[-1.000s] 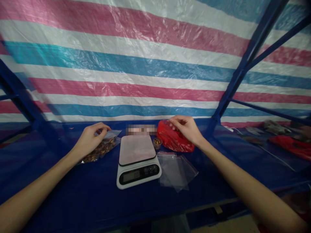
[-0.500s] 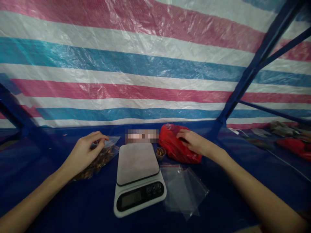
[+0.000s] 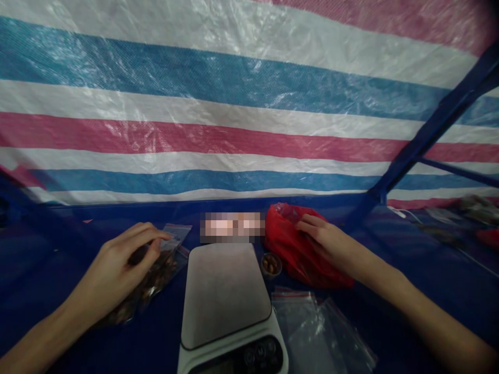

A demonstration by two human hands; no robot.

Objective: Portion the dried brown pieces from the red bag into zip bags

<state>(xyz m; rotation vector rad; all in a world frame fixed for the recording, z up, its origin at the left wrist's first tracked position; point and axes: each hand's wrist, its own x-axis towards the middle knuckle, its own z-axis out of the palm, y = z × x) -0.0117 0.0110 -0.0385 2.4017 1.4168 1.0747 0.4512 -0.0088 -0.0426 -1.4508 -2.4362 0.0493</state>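
Note:
My left hand (image 3: pixel 127 259) is over clear zip-lock bags (image 3: pixel 161 272) filled with brown pieces. Its fingers are loosely bent, with the thumb apart from them. At the right, my right hand (image 3: pixel 325 239) has its fingers curled at the rim of a red plastic bag (image 3: pixel 290 244); the fingertips are partly hidden. Between the hands stands a white digital kitchen scale (image 3: pixel 226 296), its plate bare and its display partly cut off by the lower frame edge. A small round cup (image 3: pixel 271 266) with brown pieces sits between scale and red bag.
Empty clear zip-lock bags (image 3: pixel 312 332) lie right of the scale on the blue tabletop (image 3: pixel 156 348). A blurred-out patch (image 3: pixel 233 227) is behind the scale. Blue metal bars (image 3: pixel 421 145) and a striped plastic sheet (image 3: pixel 234 135) close off the back. More bags (image 3: pixel 479 208) lie far right.
The view has tipped down and come closer, so the scale's front is now cut off. My right hand stays at the red bag. My left fingers have straightened a little above the filled bags.

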